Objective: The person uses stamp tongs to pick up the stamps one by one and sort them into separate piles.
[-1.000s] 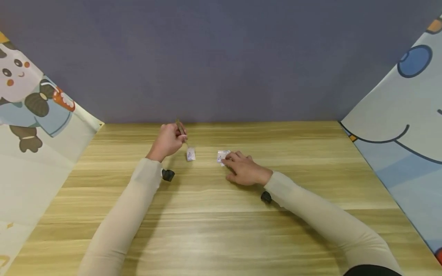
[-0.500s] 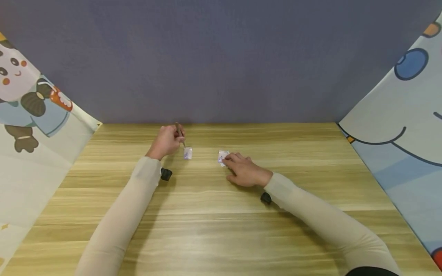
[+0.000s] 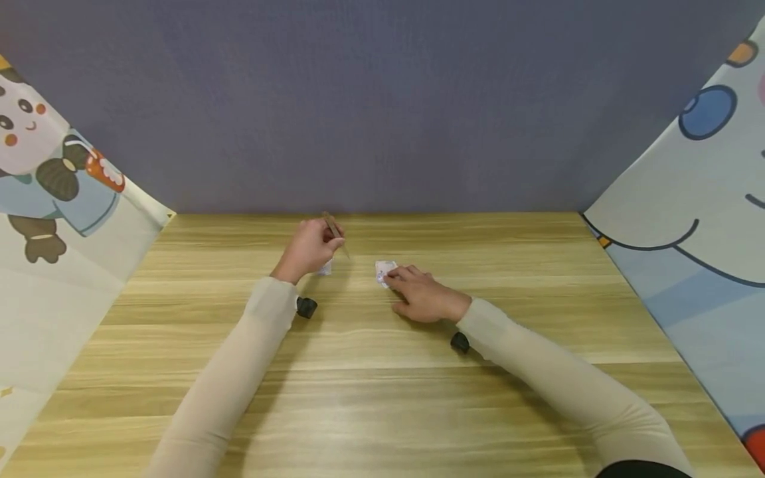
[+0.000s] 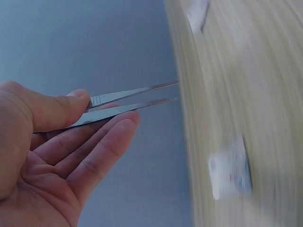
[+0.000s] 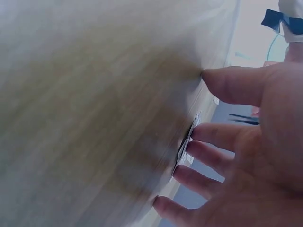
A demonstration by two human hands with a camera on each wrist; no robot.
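Note:
My left hand (image 3: 312,247) pinches metal tweezers (image 4: 128,101) between thumb and fingers. Their two tips stand apart with nothing between them. A small, flat, white-and-purple printed square (image 3: 325,268) lies on the table just below this hand, partly covered by it. Farther right, a similar printed square (image 3: 382,271) lies under the fingertips of my right hand (image 3: 425,295). In the right wrist view, those fingers reach down fairly straight onto the thin flat piece (image 5: 185,142), while the thumb touches the tabletop apart from it. The left wrist view shows a blurred white square (image 4: 229,172).
The wood-grain table (image 3: 358,398) meets a dark grey-blue panel (image 3: 382,106) along its back edge. Cartoon-printed panels stand at the left (image 3: 60,166) and right (image 3: 687,179). A black wrist device (image 3: 307,307) sits below my left cuff.
The tweezers' tips were at the left square, which shifted slightly left. Since then my left hand has moved right with the tweezers, leaving that square on the table. My right hand stays put.

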